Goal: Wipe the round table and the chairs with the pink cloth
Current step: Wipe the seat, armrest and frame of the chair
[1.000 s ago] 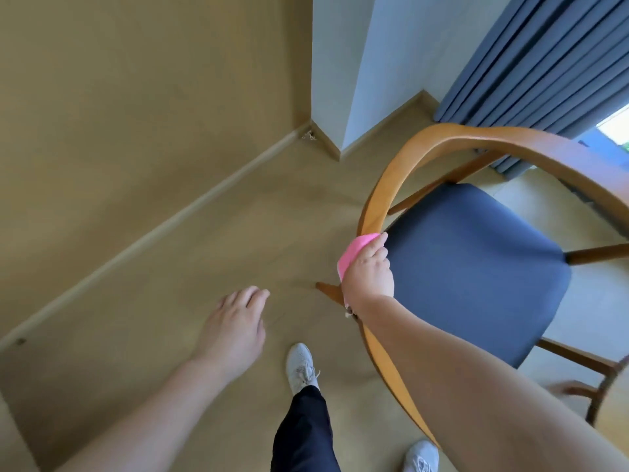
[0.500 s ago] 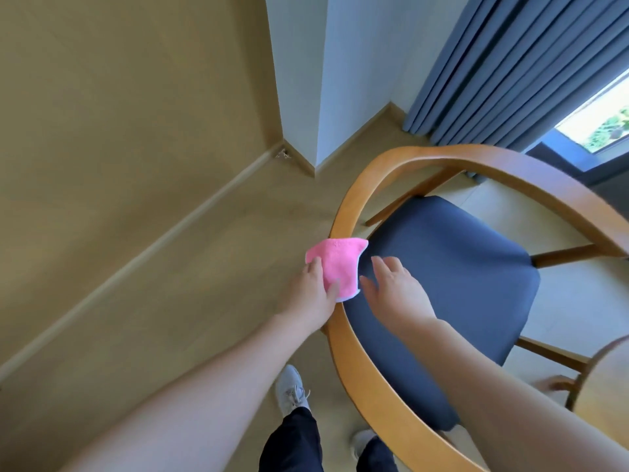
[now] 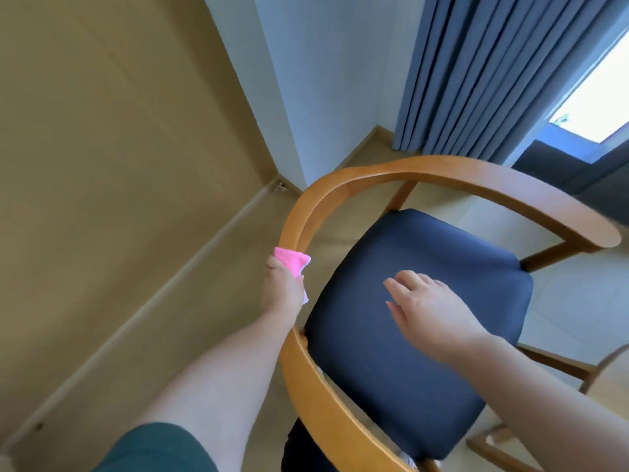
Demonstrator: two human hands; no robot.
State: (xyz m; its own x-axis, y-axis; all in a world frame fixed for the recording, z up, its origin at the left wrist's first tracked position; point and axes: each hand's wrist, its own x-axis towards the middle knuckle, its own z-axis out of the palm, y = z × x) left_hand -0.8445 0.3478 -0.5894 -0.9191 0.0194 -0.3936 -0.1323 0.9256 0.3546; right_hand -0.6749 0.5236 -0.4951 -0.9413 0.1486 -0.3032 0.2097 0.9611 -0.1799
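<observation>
On the chair's curved wooden rail [image 3: 292, 229], I see the left hand [image 3: 282, 291] gripping the pink cloth [image 3: 291, 264] against the wood to wipe it; the right hand [image 3: 429, 308] hovers open above the seat [image 3: 408, 369], apparently just for balance.

Dark teal short sleeve [image 3: 160, 449], bare forearms, dark trousers [image 3: 299, 447]

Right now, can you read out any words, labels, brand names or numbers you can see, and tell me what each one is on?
None: no readable text shows anywhere.
The pink cloth in the left hand, the wooden chair, its dark seat cushion, the right hand and the blue curtain carry no visible print, label or logo.
</observation>
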